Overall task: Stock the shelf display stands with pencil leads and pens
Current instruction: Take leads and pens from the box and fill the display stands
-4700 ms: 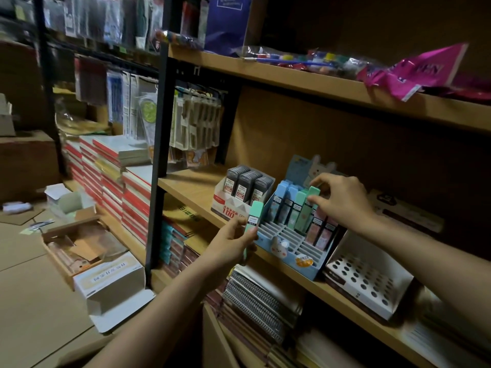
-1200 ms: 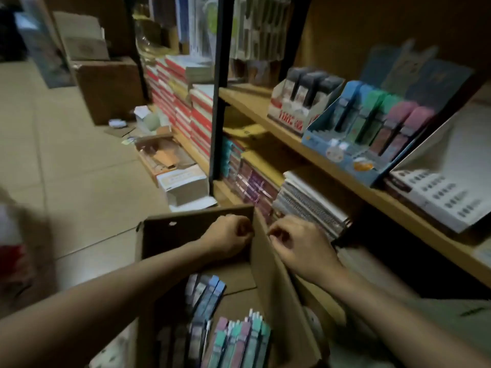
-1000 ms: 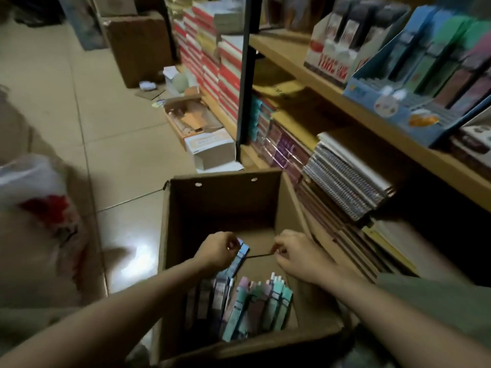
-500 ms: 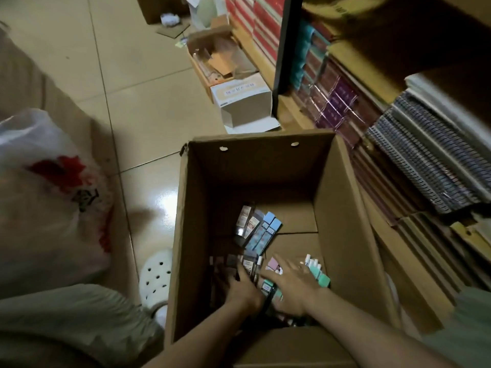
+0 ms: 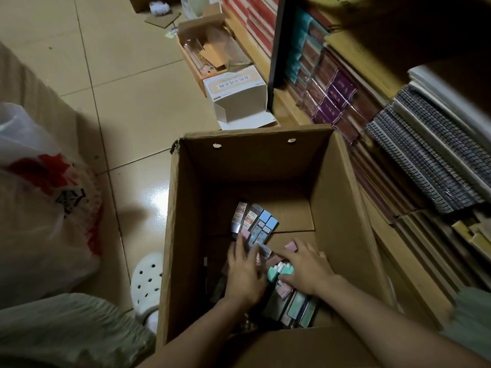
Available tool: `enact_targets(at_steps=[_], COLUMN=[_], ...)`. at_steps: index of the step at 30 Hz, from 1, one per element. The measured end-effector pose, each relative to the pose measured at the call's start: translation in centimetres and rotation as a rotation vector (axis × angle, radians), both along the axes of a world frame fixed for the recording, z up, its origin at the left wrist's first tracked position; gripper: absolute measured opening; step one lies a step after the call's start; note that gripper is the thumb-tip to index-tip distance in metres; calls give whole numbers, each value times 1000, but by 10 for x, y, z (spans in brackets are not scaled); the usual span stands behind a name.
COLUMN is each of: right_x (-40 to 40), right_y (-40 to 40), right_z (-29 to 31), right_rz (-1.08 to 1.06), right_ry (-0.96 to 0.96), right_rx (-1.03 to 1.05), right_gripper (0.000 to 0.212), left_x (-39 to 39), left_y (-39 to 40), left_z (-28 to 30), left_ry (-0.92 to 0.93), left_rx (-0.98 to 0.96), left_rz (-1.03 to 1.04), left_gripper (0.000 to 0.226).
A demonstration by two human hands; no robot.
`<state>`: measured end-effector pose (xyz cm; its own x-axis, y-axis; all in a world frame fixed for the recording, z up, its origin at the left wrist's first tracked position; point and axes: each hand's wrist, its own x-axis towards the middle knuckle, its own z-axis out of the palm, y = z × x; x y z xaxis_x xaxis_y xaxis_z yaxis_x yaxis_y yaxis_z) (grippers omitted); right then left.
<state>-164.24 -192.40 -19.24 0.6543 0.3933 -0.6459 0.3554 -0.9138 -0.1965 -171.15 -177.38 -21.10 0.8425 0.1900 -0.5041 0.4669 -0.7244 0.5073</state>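
From my feed, dim light blurred the lead cases (image 5: 261, 229) at the bottom of the cardboard box (image 5: 342, 208). My left hand (image 5: 245, 272) lay flat on them, fingers released; my right hand (image 5: 305, 269) curled over mint cases, its grip unclear. Bare floor showed beyond.

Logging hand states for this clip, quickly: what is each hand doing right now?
Left hand: open, fingers spread flat on the lead cases in the cardboard box.
Right hand: fingers over the green-capped cases; grip cannot be told.
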Motion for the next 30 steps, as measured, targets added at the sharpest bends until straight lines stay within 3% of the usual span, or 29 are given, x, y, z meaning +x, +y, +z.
enact_targets(at_steps=[2,4,7,11,16,23,26,30], right_x=[3,2,0,-1,10,38,39,45], right_y=[4,13,33,50,50,33,28,26], right_z=[-1,-3,-6,-14,-21,-24,-20,-6], right_rz=[-75,-100,-125,-213,-502,-1139,-1159,-1068], right_ry=[-33,-88,-119,-105,-57,-22,-58,-153], right_rx=[41,77,68,31,129,450,504,605], right_gripper=[56,51,55,49,21,21,15,14], left_x=[6,7,2,3,18,42,38,32], left_y=[11,21,25,21,17,9,8,6], left_z=[3,2,-2,-11,-19,-19,-15,-1], left_ry=[-118,-68,28,34,-19,-89,-97,-271], left_rx=[-38,-144,-363,-391,-412,-288,-291,-270], left_rz=[230,382,497,626,673,599,627,626], left_gripper=[61,55,55,61,49,45,44,29])
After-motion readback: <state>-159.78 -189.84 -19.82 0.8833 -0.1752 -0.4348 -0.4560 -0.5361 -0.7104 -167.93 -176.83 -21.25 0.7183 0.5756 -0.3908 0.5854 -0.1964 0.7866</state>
